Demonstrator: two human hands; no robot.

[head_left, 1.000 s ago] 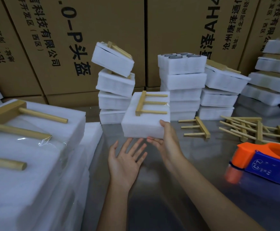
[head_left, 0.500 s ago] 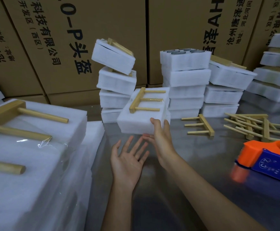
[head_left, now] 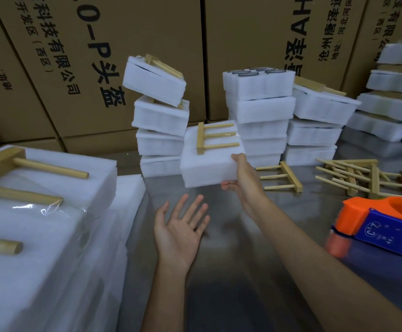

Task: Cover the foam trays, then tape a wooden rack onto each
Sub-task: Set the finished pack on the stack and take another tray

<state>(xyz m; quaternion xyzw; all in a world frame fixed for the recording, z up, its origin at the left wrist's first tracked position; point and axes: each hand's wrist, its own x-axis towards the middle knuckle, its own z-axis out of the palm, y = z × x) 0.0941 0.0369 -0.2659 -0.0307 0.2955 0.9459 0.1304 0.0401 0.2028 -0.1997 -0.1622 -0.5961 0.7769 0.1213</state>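
Gripping the foam tray (head_left: 207, 164) by its right edge, the right hand (head_left: 245, 185) holds it, wooden rack (head_left: 215, 137) apparently taped on top, above the desk (head_left: 231, 259); left hand (head_left: 180, 231) open beneath. Finished piece; next needs setting among the far stacks (head_left: 160, 121).

Left hand (head_left: 182, 232) lies palm-up (fingers (head_left: 196, 207) spread), while right hand (head_left: 244, 182) reaches forward, gripping.

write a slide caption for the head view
Right hand carries a foam tray with taped wooden rack; left hand open below.
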